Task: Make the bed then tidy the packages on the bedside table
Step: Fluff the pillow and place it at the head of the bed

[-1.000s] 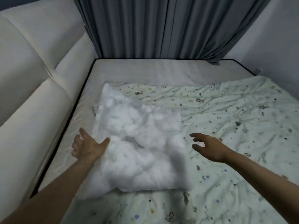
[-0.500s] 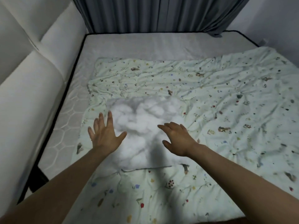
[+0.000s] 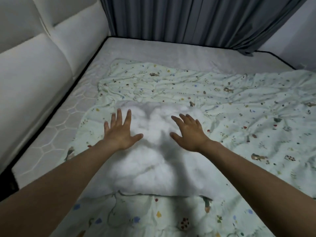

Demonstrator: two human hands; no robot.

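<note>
On the bed, head view: a white pillow [image 3: 153,161] lies flat on the patterned quilt [image 3: 239,117], near the front-left part of it, long side running away from the camera. Pillow surface is lumpy and wrinkled; a shadow falls across its middle.

Left hand [image 3: 119,132] — palm down, fingers spread wide, sitting over the pillow's left edge where it meets the quilt. Open, gripping nothing. Whether the palm presses in or just rests on the fabric, cannot tell.

Right hand [image 3: 189,134] — palm down on the far-right part of the pillow, fingers loosely spread and slightly curled, thumb pointing inward. Also open, nothing held.

Both forearms come in from the bottom corners and converge toward the pillow; hands are apart, with a strip of pillow between them.

Quilt is pale green with small scattered prints, heavily creased, spread over most of the bed but stopping short of the far end and the left side. Bare mattress [image 3: 56,134] shows there — quilted hexagon stitching, dark piping at the rim.

Left side: white padded headboard [image 3: 34,74], panelled, running along the mattress edge. Far end: grey curtain [image 3: 196,19] hanging down to the mattress.

Bedside table and packages — not in this view.
</note>
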